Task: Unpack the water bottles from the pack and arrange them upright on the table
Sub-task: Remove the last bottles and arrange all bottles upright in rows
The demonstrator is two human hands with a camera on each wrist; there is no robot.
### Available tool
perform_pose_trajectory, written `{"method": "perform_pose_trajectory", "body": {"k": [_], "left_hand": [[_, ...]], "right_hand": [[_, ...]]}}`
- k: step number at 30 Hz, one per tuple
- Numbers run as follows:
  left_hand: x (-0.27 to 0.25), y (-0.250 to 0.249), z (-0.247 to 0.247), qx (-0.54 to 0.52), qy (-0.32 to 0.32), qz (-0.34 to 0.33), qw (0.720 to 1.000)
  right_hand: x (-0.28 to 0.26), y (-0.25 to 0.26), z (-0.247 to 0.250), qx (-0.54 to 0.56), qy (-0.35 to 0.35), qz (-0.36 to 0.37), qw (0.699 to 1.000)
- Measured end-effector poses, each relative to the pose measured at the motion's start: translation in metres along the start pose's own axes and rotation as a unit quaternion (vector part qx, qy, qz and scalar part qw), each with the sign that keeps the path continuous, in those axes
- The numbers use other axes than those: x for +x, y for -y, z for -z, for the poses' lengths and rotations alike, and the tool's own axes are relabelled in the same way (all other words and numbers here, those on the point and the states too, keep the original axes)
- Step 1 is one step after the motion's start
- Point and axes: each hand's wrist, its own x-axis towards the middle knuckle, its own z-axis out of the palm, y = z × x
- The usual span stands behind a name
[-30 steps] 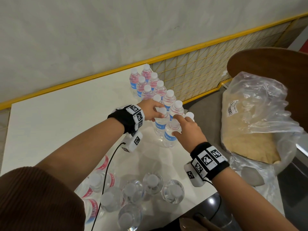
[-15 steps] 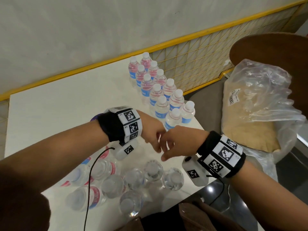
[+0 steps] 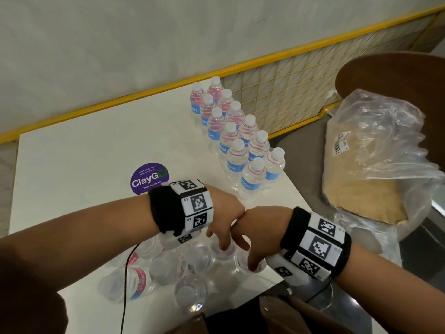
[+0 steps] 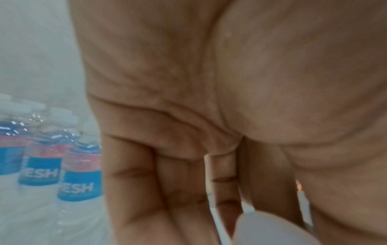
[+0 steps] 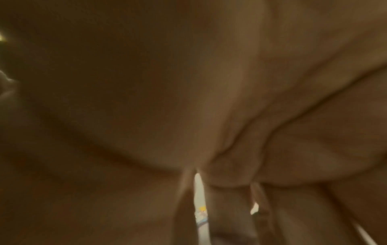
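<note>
Several clear water bottles (image 3: 240, 145) with white caps and blue labels stand upright in two rows at the back right of the white table (image 3: 84, 169); the left wrist view shows them (image 4: 79, 174) off to the left. Near the front edge, several more bottles (image 3: 190, 261) sit bunched in clear wrap, seen from above. My left hand (image 3: 222, 244) reaches down with fingers and thumb round one bottle's white cap (image 4: 272, 230). Touching it on the right, my right hand (image 3: 249, 259) curls over the neighbouring bottle top. The right wrist view is dark and blurred.
A purple round sticker (image 3: 149, 178) lies mid-table. A clear plastic bag (image 3: 375, 169) with tan contents sits on a brown chair (image 3: 385, 71) right of the table. A yellow mesh rail (image 3: 289, 88) runs behind. A black cable (image 3: 125, 285) crosses the front bottles.
Both hands left the upright rows, came back toward me and dropped onto the bunched bottles at the front edge. The rows stand untouched.
</note>
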Motion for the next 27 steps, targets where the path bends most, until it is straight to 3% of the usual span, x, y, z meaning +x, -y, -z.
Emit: {"method": "perform_pose_trajectory", "body": {"k": [6,14,21,27], "left_hand": [[-0.002,0.028,0.008,-0.035,-0.052,0.005,0.998],[-0.006,0.087,0.024,-0.073,-0.135,0.103,0.983],[-0.003,0.148,0.036,-0.12,-0.246,0.193,0.942],[0.001,0.187,0.041,-0.174,-0.333,0.231,0.897]], "right_hand": [[0.008,-0.003,0.013,0.028,-0.088,-0.019,0.996],[0.045,-0.01,0.047,0.027,-0.15,-0.048,0.987],[0.092,-0.022,0.092,0.003,-0.228,-0.065,0.972],[0.124,-0.03,0.121,0.016,-0.265,-0.092,0.96]]}}
